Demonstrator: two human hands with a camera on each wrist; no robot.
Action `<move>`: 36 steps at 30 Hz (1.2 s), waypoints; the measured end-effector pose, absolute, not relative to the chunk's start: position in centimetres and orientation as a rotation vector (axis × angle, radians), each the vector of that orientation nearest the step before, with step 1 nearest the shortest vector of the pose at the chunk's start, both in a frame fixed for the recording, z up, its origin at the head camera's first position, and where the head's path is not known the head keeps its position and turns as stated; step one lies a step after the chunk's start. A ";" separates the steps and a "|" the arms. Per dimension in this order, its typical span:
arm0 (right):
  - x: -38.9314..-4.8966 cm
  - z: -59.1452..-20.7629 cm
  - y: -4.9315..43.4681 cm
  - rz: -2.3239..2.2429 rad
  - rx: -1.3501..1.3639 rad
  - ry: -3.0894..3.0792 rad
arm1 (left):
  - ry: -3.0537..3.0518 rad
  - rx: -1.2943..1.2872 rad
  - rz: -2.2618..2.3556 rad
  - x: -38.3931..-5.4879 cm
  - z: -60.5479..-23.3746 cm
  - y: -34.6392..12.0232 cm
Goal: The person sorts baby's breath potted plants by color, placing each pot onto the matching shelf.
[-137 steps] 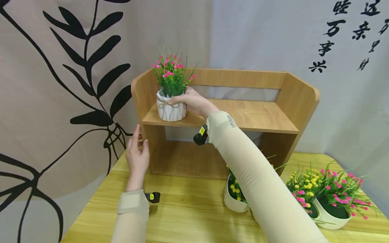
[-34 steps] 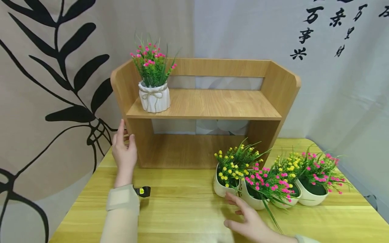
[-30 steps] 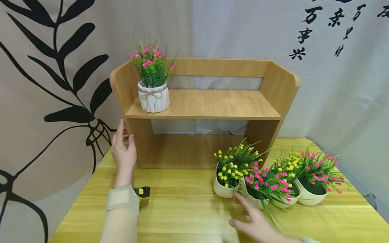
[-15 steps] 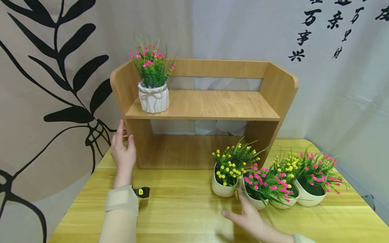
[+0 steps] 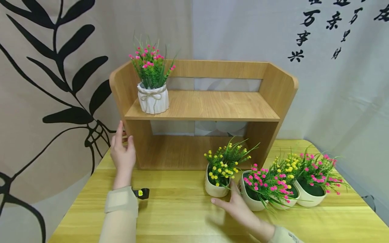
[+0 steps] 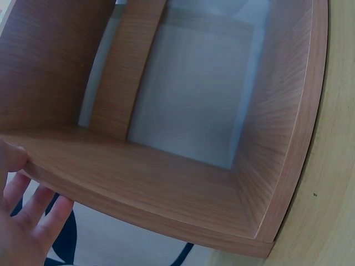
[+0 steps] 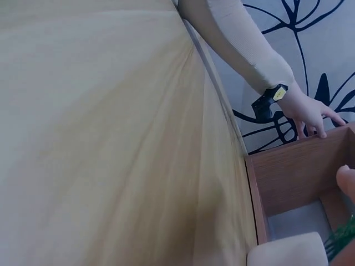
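Note:
My left hand rests against the outer left side of a two-tier wooden shelf, its fingers fairly straight; the left wrist view shows the thumb at the panel's front edge. Just right of the small white pot with yellow flowers, my right hand has its fingers against the pot's right side. The thumb sticks out in front, apart from the pot. In the right wrist view, part of the white pot shows at the bottom. That pot stands upright on the table, before the shelf's lower opening.
On the upper shelf's left end stands a white pot with pink flowers and a twine bow. Several pots, including a pink-flowered one, crowd the right of the wooden table. A patterned curtain hangs behind.
Earlier, my right hand held the twine-tied pot on the upper shelf; it let go and came down to the table. The yellow-flowered pot has since slid left, away from its neighbours. My left hand stayed.

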State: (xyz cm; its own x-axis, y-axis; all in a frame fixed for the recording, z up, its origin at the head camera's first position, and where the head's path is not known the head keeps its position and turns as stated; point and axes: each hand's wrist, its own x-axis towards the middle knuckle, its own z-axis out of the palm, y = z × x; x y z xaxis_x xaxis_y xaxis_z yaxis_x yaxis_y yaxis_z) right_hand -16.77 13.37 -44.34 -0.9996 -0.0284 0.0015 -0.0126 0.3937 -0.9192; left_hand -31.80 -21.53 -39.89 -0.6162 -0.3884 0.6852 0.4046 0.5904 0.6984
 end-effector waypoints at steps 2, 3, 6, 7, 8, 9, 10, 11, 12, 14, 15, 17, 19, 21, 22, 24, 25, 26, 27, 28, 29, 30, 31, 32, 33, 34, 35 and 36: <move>-17.3 -44.6 12.9 -1.781 -0.070 2.606 | -1.931 -0.014 -1.124 -31.8 -39.9 -21.5; -17.7 -44.8 12.7 -1.808 -0.087 2.612 | -1.932 -0.015 -1.124 -31.7 -39.9 -21.5; -18.5 -45.3 12.2 -1.859 -0.102 2.641 | -1.933 -0.016 -1.120 -31.7 -39.9 -21.5; -18.9 -45.4 12.0 -1.880 -0.099 2.645 | -1.933 -0.017 -1.119 -31.7 -39.9 -21.4; -19.1 -45.6 11.8 -1.869 -0.068 2.659 | -1.933 -0.017 -1.121 -31.7 -39.9 -21.4; -19.3 -45.6 11.7 -1.845 -0.034 2.672 | -1.933 -0.017 -1.122 -31.7 -40.0 -21.4; -19.5 -45.7 11.6 -1.847 -0.006 2.672 | -1.934 -0.015 -1.121 -31.7 -40.0 -21.3; -19.8 -45.8 11.5 -1.865 0.016 2.653 | -1.936 -0.013 -1.123 -31.6 -40.1 -21.3; -20.1 -45.8 11.3 -1.877 0.030 2.665 | -1.939 -0.009 -1.126 -31.6 -40.1 -21.2; -20.5 -45.7 10.9 -1.914 0.040 2.654 | -1.944 -0.007 -1.128 -31.6 -40.1 -21.2; -20.8 -45.7 10.8 -1.950 0.006 2.655 | -1.947 -0.006 -1.127 -31.6 -40.2 -21.1; -21.3 -45.7 10.4 -2.003 -0.041 2.651 | -1.951 -0.004 -1.131 -31.7 -40.1 -21.1; -21.7 -45.7 10.1 -2.039 -0.088 2.631 | -1.950 -0.008 -1.133 -31.8 -40.1 -21.1; -22.0 -45.9 9.9 -2.015 -0.108 2.649 | -1.951 -0.010 -1.135 -31.9 -40.1 -21.1; -22.2 -45.9 9.9 -1.983 -0.110 2.670 | -1.951 -0.011 -1.137 -31.9 -40.1 -21.1; -22.5 -46.0 9.8 -1.951 -0.111 2.696 | -1.954 -0.015 -1.139 -31.9 -40.0 -21.1; -22.6 -46.1 9.8 -1.928 -0.103 2.712 | -1.952 -0.015 -1.138 -31.9 -40.0 -21.1; -22.7 -46.1 9.7 -1.941 -0.125 2.693 | -1.950 -0.014 -1.136 -31.9 -40.0 -21.2; -22.9 -46.2 9.7 -1.977 -0.141 2.647 | -1.947 -0.014 -1.136 -31.9 -40.0 -21.2; -23.0 -46.2 9.6 -1.988 -0.147 2.618 | -1.945 -0.013 -1.138 -31.9 -40.0 -21.2; -23.2 -46.2 9.6 -2.014 -0.176 2.572 | -1.944 -0.012 -1.137 -31.8 -39.9 -21.3; -23.4 -46.1 9.5 -2.052 -0.212 2.505 | -1.943 -0.011 -1.138 -31.8 -39.9 -21.4; -23.7 -46.1 9.5 -2.068 -0.264 2.458 | -1.942 -0.010 -1.138 -31.8 -39.9 -21.4; -23.9 -46.0 9.5 -2.059 -0.292 2.420 | -1.944 -0.008 -1.140 -31.7 -39.9 -21.4; -24.1 -45.9 9.5 -2.043 -0.319 2.387 | -1.946 -0.008 -1.141 -31.7 -39.9 -21.5; -24.3 -45.7 9.6 -2.028 -0.326 2.364 | -1.948 -0.008 -1.138 -31.7 -39.8 -21.5; -24.5 -45.6 9.7 -2.014 -0.347 2.332 | -1.949 -0.009 -1.136 -31.8 -39.8 -21.5; -24.6 -45.4 9.8 -1.998 -0.313 2.306 | -1.948 -0.009 -1.133 -31.8 -39.8 -21.5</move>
State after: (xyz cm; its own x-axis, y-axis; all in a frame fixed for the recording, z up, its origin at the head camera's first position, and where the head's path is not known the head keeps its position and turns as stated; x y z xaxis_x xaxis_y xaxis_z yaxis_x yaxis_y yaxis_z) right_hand -24.56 9.80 -45.45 -0.9764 -0.2016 0.0770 -0.1049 0.1318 -0.9857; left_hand -31.79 -21.49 -39.84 -0.6310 -0.3841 0.6740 0.3958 0.5879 0.7055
